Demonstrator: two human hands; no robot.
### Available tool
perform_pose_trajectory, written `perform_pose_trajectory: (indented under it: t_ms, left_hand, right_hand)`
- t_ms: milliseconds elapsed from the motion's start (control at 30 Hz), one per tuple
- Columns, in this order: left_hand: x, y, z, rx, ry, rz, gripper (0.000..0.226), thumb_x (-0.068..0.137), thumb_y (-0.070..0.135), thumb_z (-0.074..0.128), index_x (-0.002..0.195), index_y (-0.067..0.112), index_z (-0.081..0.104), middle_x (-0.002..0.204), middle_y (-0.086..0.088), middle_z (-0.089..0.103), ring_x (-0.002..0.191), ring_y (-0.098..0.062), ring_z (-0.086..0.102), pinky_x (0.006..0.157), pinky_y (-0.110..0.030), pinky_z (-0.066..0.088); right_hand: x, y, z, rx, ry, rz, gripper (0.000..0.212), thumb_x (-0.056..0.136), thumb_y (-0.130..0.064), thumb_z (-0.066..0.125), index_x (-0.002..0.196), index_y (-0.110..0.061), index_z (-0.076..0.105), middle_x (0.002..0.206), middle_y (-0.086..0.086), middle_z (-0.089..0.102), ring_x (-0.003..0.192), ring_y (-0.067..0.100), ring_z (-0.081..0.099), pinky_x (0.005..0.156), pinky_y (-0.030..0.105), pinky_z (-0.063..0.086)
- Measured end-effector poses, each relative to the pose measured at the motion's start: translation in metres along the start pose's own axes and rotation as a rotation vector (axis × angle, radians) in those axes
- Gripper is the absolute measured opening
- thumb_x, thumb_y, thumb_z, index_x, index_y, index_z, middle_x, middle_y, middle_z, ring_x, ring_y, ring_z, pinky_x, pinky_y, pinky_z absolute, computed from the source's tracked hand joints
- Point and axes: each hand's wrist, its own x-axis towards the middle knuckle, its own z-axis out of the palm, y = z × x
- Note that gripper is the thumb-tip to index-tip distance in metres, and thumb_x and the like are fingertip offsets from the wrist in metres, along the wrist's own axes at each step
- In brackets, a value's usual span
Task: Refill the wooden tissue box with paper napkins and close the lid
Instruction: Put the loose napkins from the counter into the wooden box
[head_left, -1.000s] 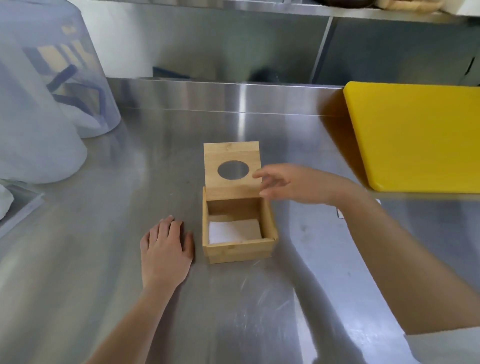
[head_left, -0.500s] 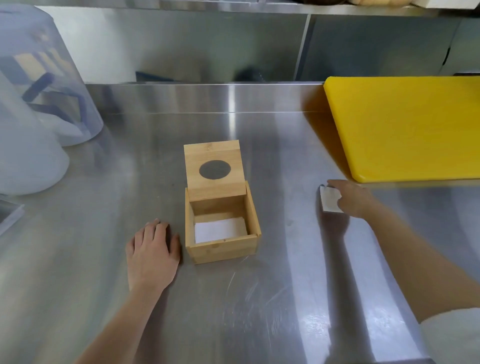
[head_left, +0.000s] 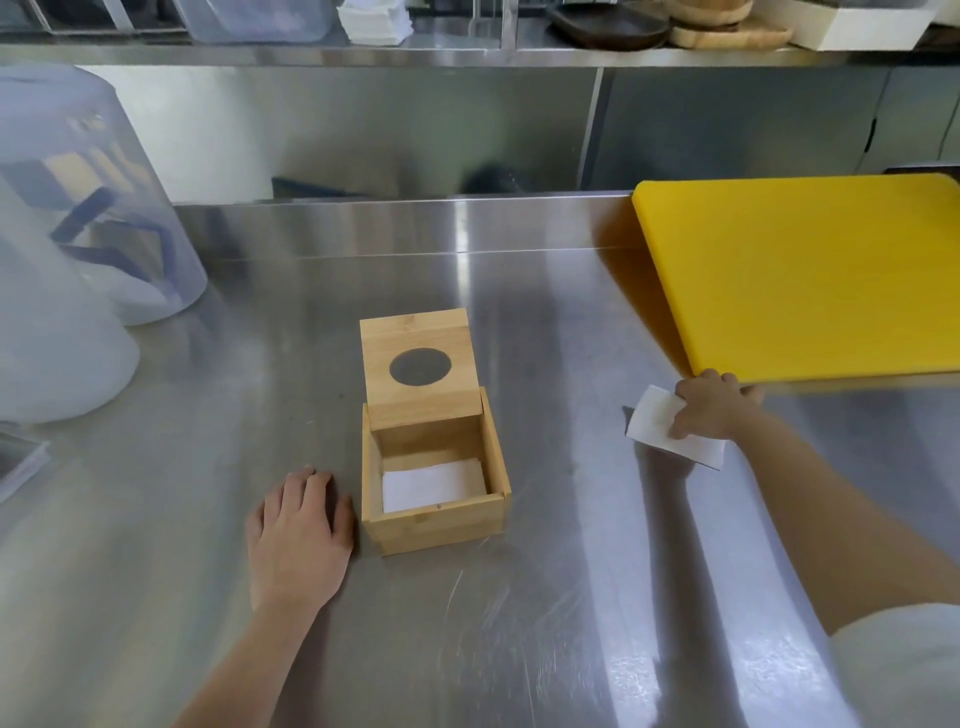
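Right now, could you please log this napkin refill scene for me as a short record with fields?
box: wooden tissue box, open, on steel counter
lid: lid raised, round hole
contents: white napkins, low in box
left hand: left hand flat on counter beside box
right hand: right hand on loose napkin
nearby: yellow cutting board

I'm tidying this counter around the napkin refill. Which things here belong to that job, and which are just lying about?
Job:
wooden tissue box, lid open
napkins in the box
napkin under the right hand
left hand, flat beside the box

Lying about:
yellow cutting board
clear plastic containers
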Motion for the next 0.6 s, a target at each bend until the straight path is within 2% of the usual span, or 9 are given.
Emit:
perform_pose_trajectory:
  t_ms: [100, 133, 200, 267, 333, 400, 500, 600]
  left_hand:
    - [0.000, 0.001, 0.000, 0.007, -0.007, 0.002, 0.022, 0.086, 0.018, 0.057, 0.105, 0.009, 0.059, 0.118, -0.014, 0.061, 0.110, -0.037, 0.053, 0.093, -0.048, 0.036]
    - [0.000, 0.001, 0.000, 0.010, -0.009, 0.002, 0.022, 0.086, 0.019, 0.057, 0.106, 0.009, 0.059, 0.118, -0.013, 0.061, 0.110, -0.036, 0.052, 0.094, -0.047, 0.036]
    - [0.000, 0.001, 0.000, 0.019, -0.016, 0.001, 0.022, 0.087, 0.020, 0.055, 0.106, 0.010, 0.058, 0.119, -0.012, 0.060, 0.111, -0.035, 0.051, 0.094, -0.047, 0.035]
    - [0.001, 0.000, 0.001, 0.028, -0.013, 0.005, 0.021, 0.088, 0.022, 0.053, 0.106, 0.010, 0.057, 0.119, -0.012, 0.059, 0.111, -0.035, 0.051, 0.094, -0.046, 0.035]
    - [0.001, -0.001, 0.001, 0.030, -0.003, 0.009, 0.022, 0.090, 0.024, 0.049, 0.105, 0.011, 0.057, 0.118, -0.012, 0.060, 0.109, -0.035, 0.052, 0.094, -0.046, 0.036]
    - [0.001, -0.001, 0.001, 0.035, -0.001, 0.019, 0.026, 0.089, 0.027, 0.044, 0.104, 0.011, 0.057, 0.116, -0.012, 0.061, 0.108, -0.035, 0.053, 0.093, -0.046, 0.037]
    - [0.000, 0.000, 0.001, 0.040, -0.004, 0.024, 0.028, 0.089, 0.029, 0.042, 0.105, 0.011, 0.057, 0.117, -0.012, 0.061, 0.108, -0.034, 0.053, 0.093, -0.046, 0.037]
    - [0.001, -0.001, 0.001, 0.054, -0.002, 0.024, 0.037, 0.088, 0.035, 0.033, 0.105, 0.013, 0.056, 0.117, -0.010, 0.061, 0.107, -0.033, 0.054, 0.092, -0.045, 0.039]
  right_hand:
    - [0.001, 0.000, 0.002, 0.175, 0.081, -0.032, 0.028, 0.087, -0.010, 0.049, 0.114, -0.009, 0.054, 0.122, 0.016, 0.053, 0.112, 0.032, 0.045, 0.093, 0.042, 0.035]
    - [0.000, -0.001, 0.002, 0.267, 0.098, -0.045, 0.028, 0.088, -0.003, 0.042, 0.113, -0.005, 0.053, 0.119, 0.018, 0.055, 0.104, 0.033, 0.048, 0.087, 0.041, 0.039]
    - [-0.006, -0.008, -0.005, 0.399, 0.132, -0.090, 0.031, 0.087, 0.006, 0.034, 0.109, -0.001, 0.053, 0.108, 0.019, 0.055, 0.091, 0.030, 0.047, 0.074, 0.036, 0.039]
    - [-0.013, -0.017, -0.014, 0.457, 0.164, -0.187, 0.028, 0.088, 0.008, 0.032, 0.098, -0.005, 0.055, 0.099, 0.016, 0.053, 0.088, 0.028, 0.046, 0.068, 0.033, 0.037]
    - [-0.023, -0.032, -0.026, 0.514, 0.148, -0.313, 0.032, 0.090, 0.005, 0.033, 0.076, -0.017, 0.049, 0.087, 0.011, 0.053, 0.084, 0.026, 0.045, 0.058, 0.031, 0.034]
    - [-0.039, -0.050, -0.039, 0.592, 0.092, -0.424, 0.036, 0.093, 0.002, 0.037, 0.068, -0.024, 0.044, 0.077, 0.002, 0.048, 0.079, 0.024, 0.044, 0.055, 0.026, 0.031]
    - [-0.064, -0.081, -0.054, 0.626, -0.028, -0.588, 0.029, 0.093, -0.002, 0.043, 0.075, -0.024, 0.051, 0.082, -0.001, 0.053, 0.080, 0.019, 0.050, 0.061, 0.025, 0.037]
    - [-0.087, -0.112, -0.060, 0.508, -0.121, -0.720, 0.014, 0.095, -0.009, 0.044, 0.096, -0.013, 0.057, 0.088, -0.001, 0.055, 0.081, 0.013, 0.053, 0.069, 0.025, 0.041]
